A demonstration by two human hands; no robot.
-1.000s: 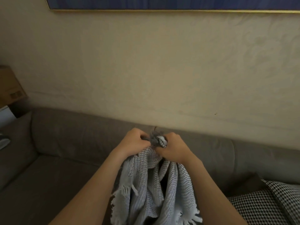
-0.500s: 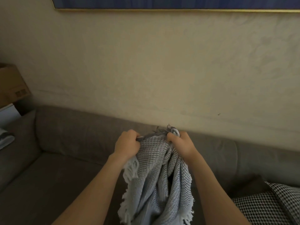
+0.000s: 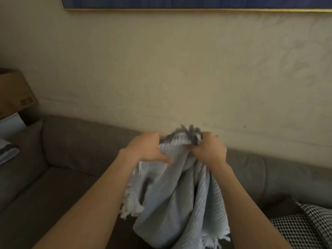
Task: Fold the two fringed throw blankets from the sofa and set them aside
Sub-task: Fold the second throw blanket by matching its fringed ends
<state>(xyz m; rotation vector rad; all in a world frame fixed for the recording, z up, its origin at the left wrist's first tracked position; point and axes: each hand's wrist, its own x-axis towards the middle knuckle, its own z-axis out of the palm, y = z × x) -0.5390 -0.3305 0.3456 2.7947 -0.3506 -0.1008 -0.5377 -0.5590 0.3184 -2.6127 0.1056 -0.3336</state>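
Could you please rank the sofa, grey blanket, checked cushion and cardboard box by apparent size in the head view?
1. sofa
2. grey blanket, enlarged by nearness to the camera
3. checked cushion and cardboard box: look alike, both cut by the frame edge, so unranked

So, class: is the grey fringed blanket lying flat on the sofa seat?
No: the left hand and right hand grip the blanket by its bunched top; it hangs.

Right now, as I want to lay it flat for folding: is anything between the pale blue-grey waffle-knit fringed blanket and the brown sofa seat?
Nothing visible does. The blanket hangs from the left hand and right hand over the sofa seat; a black-and-white houndstooth cushion lies off to the right.
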